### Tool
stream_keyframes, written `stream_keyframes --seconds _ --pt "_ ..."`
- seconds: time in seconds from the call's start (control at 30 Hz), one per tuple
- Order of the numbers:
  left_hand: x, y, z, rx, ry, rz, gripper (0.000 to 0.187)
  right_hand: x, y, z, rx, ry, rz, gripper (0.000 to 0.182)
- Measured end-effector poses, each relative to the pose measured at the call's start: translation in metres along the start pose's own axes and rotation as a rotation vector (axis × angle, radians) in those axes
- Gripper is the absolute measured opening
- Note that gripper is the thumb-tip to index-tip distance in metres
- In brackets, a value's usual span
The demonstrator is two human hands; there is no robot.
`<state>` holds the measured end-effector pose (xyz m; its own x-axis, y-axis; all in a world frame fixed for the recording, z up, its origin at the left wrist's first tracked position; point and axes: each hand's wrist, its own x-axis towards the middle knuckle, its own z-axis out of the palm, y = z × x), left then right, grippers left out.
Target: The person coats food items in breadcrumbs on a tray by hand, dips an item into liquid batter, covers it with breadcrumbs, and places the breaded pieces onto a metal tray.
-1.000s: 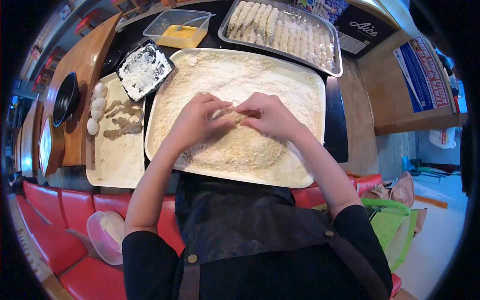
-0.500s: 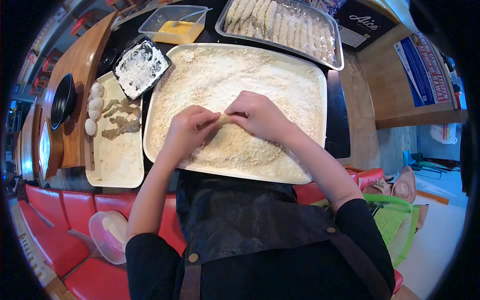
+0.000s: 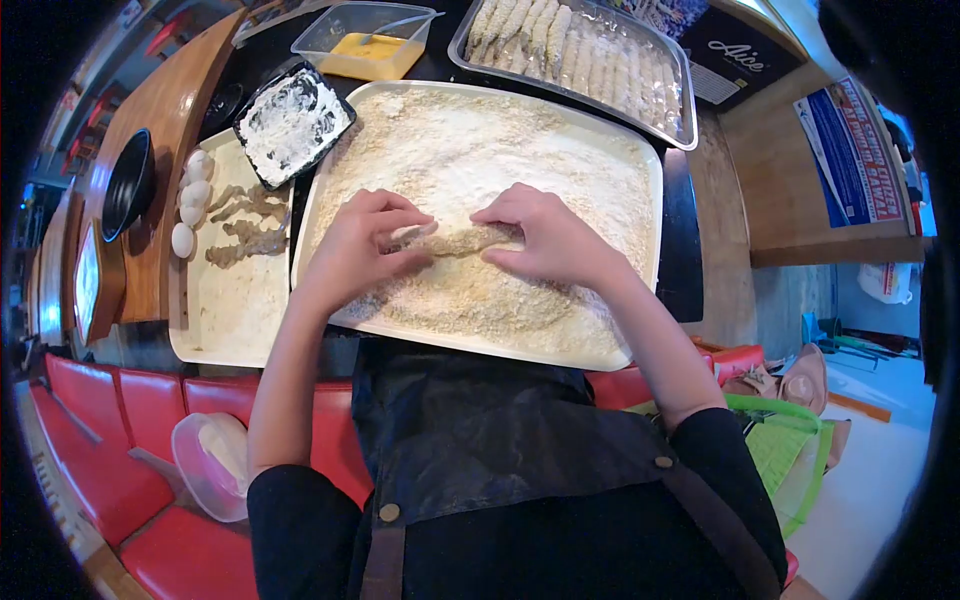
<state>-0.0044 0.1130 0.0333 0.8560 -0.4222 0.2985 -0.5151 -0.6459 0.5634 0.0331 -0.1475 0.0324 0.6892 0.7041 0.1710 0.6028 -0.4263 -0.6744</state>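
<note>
A crumb-coated shrimp (image 3: pixel 462 241) lies stretched crosswise over the breadcrumbs in a large cream tray (image 3: pixel 655 230). My left hand (image 3: pixel 362 245) is curled at its left end, thumb and forefinger on either side. At the right end, my right hand (image 3: pixel 552 238) has its thumb below and its fingers above, loosely around the shrimp. Loose crumbs and white flour surround both hands, with a crumb mound (image 3: pixel 490 300) on the near side.
A smaller tray (image 3: pixel 225 330) at left holds uncoated shrimp (image 3: pixel 245 240) and several eggs (image 3: pixel 183 240). Behind stand a black flour dish (image 3: pixel 290 125), a tub of yellow egg mixture (image 3: pixel 372 58) and a metal tray (image 3: pixel 688 125) of coated shrimp. A cardboard box (image 3: pixel 735 50) stands at back right.
My hands have moved apart from close together, and more of the coated shrimp now shows between them. My fingers are spread wider than before. The view has shifted slightly.
</note>
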Motion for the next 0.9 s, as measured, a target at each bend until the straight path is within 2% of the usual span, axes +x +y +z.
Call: stream_keyframes --seconds 0.1,0.2,0.3,0.4,0.53,0.6,0.7,0.73,0.83,0.9 --pt "-0.008 -0.013 -0.003 -0.2 -0.179 -0.247 0.037 -0.008 0.006 0.006 0.034 0.054 0.062 0.031" --pt "-0.011 -0.017 -0.004 -0.181 -0.247 -0.285 0.04 -0.011 0.007 0.01 0.039 0.08 0.057 0.031" --pt "-0.006 0.001 -0.004 -0.169 -0.122 -0.227 0.039 -0.009 -0.006 0.011 -0.038 0.18 -0.01 0.027" --pt "0.004 0.016 0.01 -0.166 -0.018 -0.155 0.037 -0.002 -0.012 0.019 -0.037 0.212 0.008 0.025" --pt "0.003 0.002 0.033 -0.171 -0.08 -0.137 0.039 0.003 -0.002 0.028 -0.074 0.116 0.006 0.027" --pt "0.003 -0.001 0.035 -0.136 -0.043 -0.083 0.037 0.003 0.0 0.027 -0.095 0.103 0.007 0.028" --pt "0.006 0.008 0.028 -0.069 0.03 -0.032 0.032 0.001 0.0 0.019 -0.041 0.23 -0.065 0.027" --pt "0.006 0.012 0.024 -0.044 0.058 -0.021 0.031 -0.002 0.002 0.013 0.005 0.208 -0.01 0.027" --pt "0.001 0.011 0.02 -0.126 0.01 -0.154 0.028 -0.012 0.008 -0.006 0.128 0.128 0.188 0.027" --pt "-0.002 0.006 0.023 -0.123 0.009 -0.109 0.029 -0.014 0.021 -0.003 0.064 0.109 0.106 0.029"
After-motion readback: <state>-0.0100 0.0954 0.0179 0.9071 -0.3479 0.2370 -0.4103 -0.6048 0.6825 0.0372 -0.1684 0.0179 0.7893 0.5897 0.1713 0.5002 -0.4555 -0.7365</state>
